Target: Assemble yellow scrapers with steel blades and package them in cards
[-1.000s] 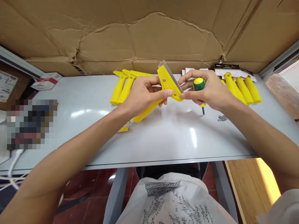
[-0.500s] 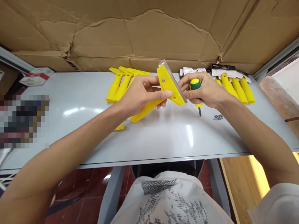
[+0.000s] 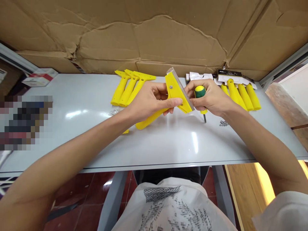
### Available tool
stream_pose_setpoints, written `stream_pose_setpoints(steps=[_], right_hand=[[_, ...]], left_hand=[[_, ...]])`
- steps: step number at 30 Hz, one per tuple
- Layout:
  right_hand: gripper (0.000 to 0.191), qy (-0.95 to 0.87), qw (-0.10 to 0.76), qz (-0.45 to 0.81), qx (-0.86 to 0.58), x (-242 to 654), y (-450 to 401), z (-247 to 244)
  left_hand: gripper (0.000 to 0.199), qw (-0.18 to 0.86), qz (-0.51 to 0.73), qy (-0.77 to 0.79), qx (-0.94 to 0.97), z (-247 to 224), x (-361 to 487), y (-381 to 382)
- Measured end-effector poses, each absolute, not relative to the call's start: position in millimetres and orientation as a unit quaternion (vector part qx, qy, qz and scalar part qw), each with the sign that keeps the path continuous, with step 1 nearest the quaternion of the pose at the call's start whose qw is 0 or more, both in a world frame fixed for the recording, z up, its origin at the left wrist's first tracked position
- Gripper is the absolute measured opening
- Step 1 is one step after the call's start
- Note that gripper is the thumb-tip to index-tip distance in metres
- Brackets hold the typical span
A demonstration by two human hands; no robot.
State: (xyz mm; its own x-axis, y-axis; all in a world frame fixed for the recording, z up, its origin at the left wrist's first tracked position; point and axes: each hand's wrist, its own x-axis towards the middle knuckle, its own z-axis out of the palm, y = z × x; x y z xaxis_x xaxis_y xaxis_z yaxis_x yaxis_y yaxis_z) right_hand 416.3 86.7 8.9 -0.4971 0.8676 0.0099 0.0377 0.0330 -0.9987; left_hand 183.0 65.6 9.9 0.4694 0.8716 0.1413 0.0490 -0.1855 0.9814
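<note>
My left hand (image 3: 156, 99) is closed round the neck of a yellow scraper (image 3: 176, 91), with the thumb flat on its head. A metal blade with a clear cover runs along the head's right edge, and one screw shows near the top. My right hand (image 3: 207, 96) grips a screwdriver (image 3: 200, 92) with a yellow and green handle, its shaft pointing down toward the table. The fingertips of that hand are close to the blade edge; whether they touch it is hidden. A small pile of screws (image 3: 223, 123) lies on the table below my right wrist.
Several yellow scraper bodies (image 3: 130, 89) lie at the back left of the white table (image 3: 158, 147). Further scrapers (image 3: 243, 94) with packaging cards (image 3: 229, 75) rest at the back right. A small box (image 3: 39, 77) sits in the far left corner. Cardboard (image 3: 149, 38) stands behind.
The view has shifted slightly. Both hands keep their holds, and the scraper and screwdriver sit a little lower in the picture. My left thumb now covers more of the scraper's lower screw.
</note>
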Motion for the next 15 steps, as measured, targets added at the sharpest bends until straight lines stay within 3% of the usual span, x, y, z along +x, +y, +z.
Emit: stream_pose_setpoints(steps=[15], right_hand=[[0.031,-0.634,0.347,0.576,-0.381,415.8,84.6,7.5]], left_hand=[[0.031,0.545,0.368,0.344,0.671,12.8,184.1,57.8]])
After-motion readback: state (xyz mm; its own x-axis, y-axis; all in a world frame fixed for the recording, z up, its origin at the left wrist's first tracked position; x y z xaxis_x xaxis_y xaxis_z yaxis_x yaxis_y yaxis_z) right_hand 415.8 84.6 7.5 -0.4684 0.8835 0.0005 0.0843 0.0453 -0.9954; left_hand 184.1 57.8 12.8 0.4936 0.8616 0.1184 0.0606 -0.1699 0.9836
